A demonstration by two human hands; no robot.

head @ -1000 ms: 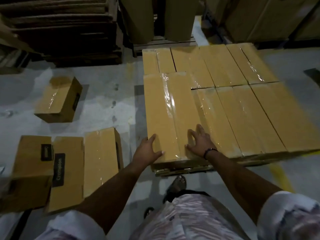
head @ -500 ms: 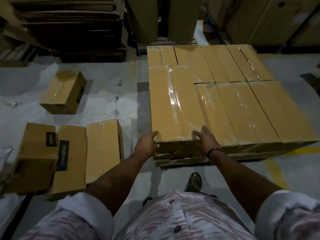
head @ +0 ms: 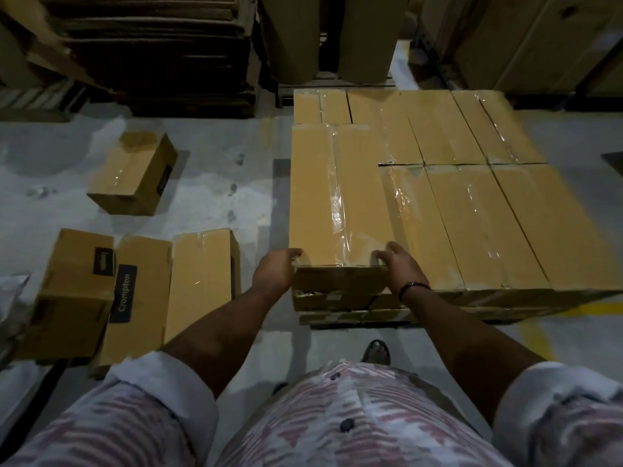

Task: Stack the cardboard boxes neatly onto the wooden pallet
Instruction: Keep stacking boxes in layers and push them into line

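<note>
Head view: at far left, three loose boxes (head: 138, 298) lie side by side on the concrete floor (head: 215, 197) (two show a black Crompton label), and a fourth box (head: 133, 173) sits apart behind them. Next, the left grip (head: 274, 274), a bare hand, curls its fingers round the near left corner of a long taped box (head: 337, 197). This box lies lengthwise on the left edge of the stacked layer of boxes (head: 505, 224). The right grip (head: 401, 267), with a dark wristband (head: 414, 286), holds the same box at its near right corner, fingers hooked over the top edge. Slats of the wooden pallet (head: 354, 316) show beneath the layer. A yellow floor line (head: 536, 335) runs at right.
</note>
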